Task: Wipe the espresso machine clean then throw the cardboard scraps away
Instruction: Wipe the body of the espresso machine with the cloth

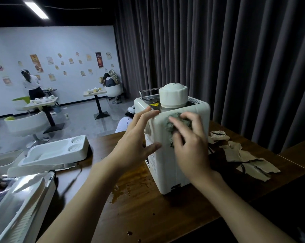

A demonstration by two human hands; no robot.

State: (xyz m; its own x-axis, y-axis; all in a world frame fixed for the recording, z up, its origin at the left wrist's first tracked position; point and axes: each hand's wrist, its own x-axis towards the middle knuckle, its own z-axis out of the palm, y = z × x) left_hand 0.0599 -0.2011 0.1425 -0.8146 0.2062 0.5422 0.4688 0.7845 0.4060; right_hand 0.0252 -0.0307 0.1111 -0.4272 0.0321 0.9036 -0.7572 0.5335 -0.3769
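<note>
The espresso machine (pixel 172 146) stands on the bench (pixel 148 207). The right hand (pixel 188 144) presses a grey cloth (pixel 176 123) against it, apparently gripped; the left hand (pixel 137 137) steadies it, fingers spread. Cardboard scraps (pixel 244 158) lie right.

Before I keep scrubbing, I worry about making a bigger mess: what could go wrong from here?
1. The espresso machine stands near the table's front edge; hard rubbing with the cloth under your right hand might slide or tip it, though your left hand braces it.
2. Brown liquid is pooled beside the base; a sleeve or the cloth could smear it.
3. The cardboard scraps lie over a dark cord; grabbing them may snag it.
</note>
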